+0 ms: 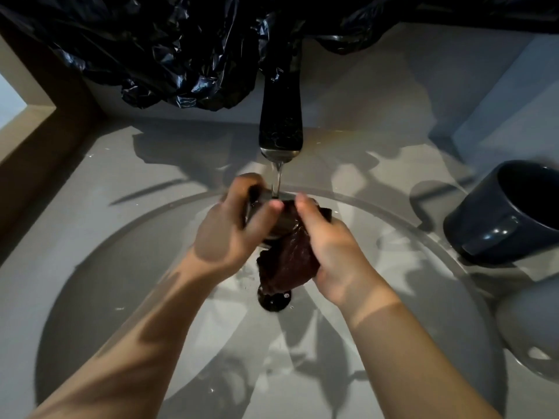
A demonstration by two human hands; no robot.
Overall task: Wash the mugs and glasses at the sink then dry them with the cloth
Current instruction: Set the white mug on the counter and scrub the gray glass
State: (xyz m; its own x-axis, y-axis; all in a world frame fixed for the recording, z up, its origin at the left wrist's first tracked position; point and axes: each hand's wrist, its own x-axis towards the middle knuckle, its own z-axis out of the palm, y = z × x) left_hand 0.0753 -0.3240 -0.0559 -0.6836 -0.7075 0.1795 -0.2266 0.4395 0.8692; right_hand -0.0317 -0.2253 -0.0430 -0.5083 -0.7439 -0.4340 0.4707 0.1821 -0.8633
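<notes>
Glass (283,222) under the running tap (279,122): left hand (230,234) grip wrapped round it, right hand (331,252) grip clutching the dark red cloth (293,263) against it.

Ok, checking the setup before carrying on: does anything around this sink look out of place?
Yes: crumpled black plastic sheeting hangs above the sink and drapes over the top of the tap, an odd covering here. Nothing looks spilled or broken; the dark blue mug sits beside the sink.
</notes>
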